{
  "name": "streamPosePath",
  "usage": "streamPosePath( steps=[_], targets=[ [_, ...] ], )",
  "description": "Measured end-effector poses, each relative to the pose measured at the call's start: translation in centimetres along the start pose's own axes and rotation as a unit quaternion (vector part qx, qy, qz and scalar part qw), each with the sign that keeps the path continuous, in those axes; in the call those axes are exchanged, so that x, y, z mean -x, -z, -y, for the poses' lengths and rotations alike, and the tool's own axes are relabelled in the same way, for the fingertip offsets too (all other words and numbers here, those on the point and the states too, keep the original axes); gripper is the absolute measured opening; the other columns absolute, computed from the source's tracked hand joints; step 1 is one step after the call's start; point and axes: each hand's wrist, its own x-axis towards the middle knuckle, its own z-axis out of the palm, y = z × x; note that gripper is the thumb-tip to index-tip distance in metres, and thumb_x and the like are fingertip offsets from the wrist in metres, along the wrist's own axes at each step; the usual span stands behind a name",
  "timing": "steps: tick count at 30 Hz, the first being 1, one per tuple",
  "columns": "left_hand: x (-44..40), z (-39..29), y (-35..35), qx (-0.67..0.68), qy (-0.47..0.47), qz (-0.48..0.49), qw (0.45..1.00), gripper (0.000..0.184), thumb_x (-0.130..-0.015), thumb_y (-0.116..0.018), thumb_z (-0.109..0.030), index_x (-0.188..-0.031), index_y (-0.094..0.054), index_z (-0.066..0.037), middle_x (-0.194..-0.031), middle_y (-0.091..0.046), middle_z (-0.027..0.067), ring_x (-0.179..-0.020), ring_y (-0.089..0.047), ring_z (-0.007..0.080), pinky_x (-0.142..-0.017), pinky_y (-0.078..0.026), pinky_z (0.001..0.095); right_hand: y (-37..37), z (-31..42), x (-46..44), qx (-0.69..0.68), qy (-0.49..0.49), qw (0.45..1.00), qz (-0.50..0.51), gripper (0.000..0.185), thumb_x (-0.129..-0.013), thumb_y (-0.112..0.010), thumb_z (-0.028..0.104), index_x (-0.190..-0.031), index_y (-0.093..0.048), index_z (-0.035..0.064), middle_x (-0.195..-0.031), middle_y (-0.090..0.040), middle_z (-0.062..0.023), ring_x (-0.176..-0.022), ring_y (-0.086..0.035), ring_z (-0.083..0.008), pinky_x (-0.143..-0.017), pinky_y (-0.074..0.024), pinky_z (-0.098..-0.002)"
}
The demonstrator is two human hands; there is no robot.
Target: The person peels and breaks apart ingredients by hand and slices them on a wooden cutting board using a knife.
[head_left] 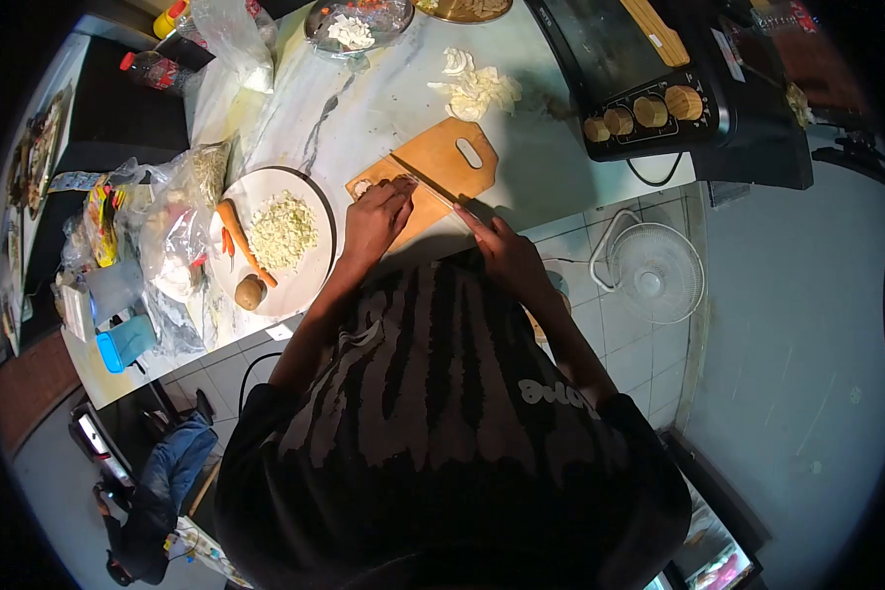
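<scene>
Head view: L hand (382, 211) is bent over the tan wooden cutting board (432, 169), fingers bunched close together, tips down beside the blade; can't tell if they pinch a piece. R hand (506, 254) is closed round the handle end of the long thin-bladed knife (431, 187), index finger stretched along it. Knife lies diag. across the board, blade end twd far L, handle twd the person's R; can't tell if the edge touches wood. Small pale food piece (363, 187) sits on the board's L part, just beside L hand. Board has an oval hole at its far R end.

L of board: round white plate (308, 278) w/ a heap of finely chopped pale-green bits (282, 232), a long orange carrot (247, 247), small red chilies (228, 241) & a round brown tuber (250, 292). Beyond board, on the marble-look table (383, 96): loose pile of pale slices (479, 90). Far R: black oven (649, 93) w/ wood-look knobs. White round fan (655, 273) on tiled floor, R of person. Clear plastic bags (175, 221) L of plate, nr blue-lidded container (126, 342). Another person in blue jeans (179, 462), lower L.
</scene>
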Motion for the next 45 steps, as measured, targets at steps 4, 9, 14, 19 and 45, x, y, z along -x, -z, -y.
streamPosePath(
  steps=[4,9,14,19,45],
  targets=[
    [-0.2,0.0,0.1,-0.009,0.008,-0.001,1.0,0.025,-0.085,-0.069,-0.007,-0.11,-0.073,-0.005,-0.109,-0.072,0.0057,-0.084,-0.068,0.0228,-0.073,-0.056,0.0335,0.1,0.0,-0.1,-0.011,0.004,1.0,-0.006,0.056,-0.1,-0.046,0.013,-0.152,-0.039,0.0339,-0.094,-0.056,-0.0209,-0.074,-0.065,-0.04,-0.066,-0.055,-0.0485],
    [0.1,-0.1,-0.3,-0.014,0.008,-0.003,1.0,0.028,-0.085,-0.068,-0.007,-0.113,-0.072,-0.006,-0.111,-0.071,0.0062,-0.087,-0.067,0.0241,-0.074,-0.056,0.0352,0.0,-0.2,-0.1,-0.017,-0.024,0.999,0.018,0.054,-0.101,-0.046,0.016,-0.151,-0.04,0.0354,-0.092,-0.052,-0.0168,-0.076,-0.062,-0.0358,-0.07,-0.0524,-0.0451],
    [0.4,-0.6,0.1,-0.057,0.0,0.005,0.998,0.035,-0.083,-0.069,-0.009,-0.118,-0.071,-0.007,-0.118,-0.069,0.0043,-0.09,-0.061,0.0268,-0.074,-0.054,0.0356,0.4,-0.1,-0.2,-0.029,-0.035,0.998,0.048,0.058,-0.099,-0.044,0.013,-0.152,-0.038,0.0359,-0.096,-0.053,-0.0187,-0.081,-0.063,-0.0376,-0.074,-0.0518,-0.0466],
    [0.6,-0.3,-0.2,-0.074,-0.02,0.001,0.997,0.037,-0.083,-0.069,-0.009,-0.119,-0.07,-0.006,-0.119,-0.069,0.0044,-0.084,-0.058,0.0258,-0.072,-0.051,0.0341,0.6,-0.2,-0.4,-0.029,-0.038,0.996,0.071,0.061,-0.098,-0.043,0.01,-0.153,-0.038,0.035,-0.098,-0.054,-0.0196,-0.085,-0.063,-0.0387,-0.076,-0.0512,-0.0474],
    [-0.3,-0.9,0.6,0.058,0.068,-0.056,0.994,0.029,-0.087,-0.072,-0.015,-0.116,-0.072,-0.01,-0.101,-0.07,0.0092,-0.081,-0.062,0.0258,-0.072,-0.051,0.0366,0.9,-1.9,-2.1,0.064,0.015,0.997,0.026,0.06,-0.096,-0.047,0.009,-0.153,-0.04,0.0296,-0.089,-0.053,-0.0134,-0.072,-0.059,-0.0306,-0.066,-0.0519,-0.0411]
  ],
)
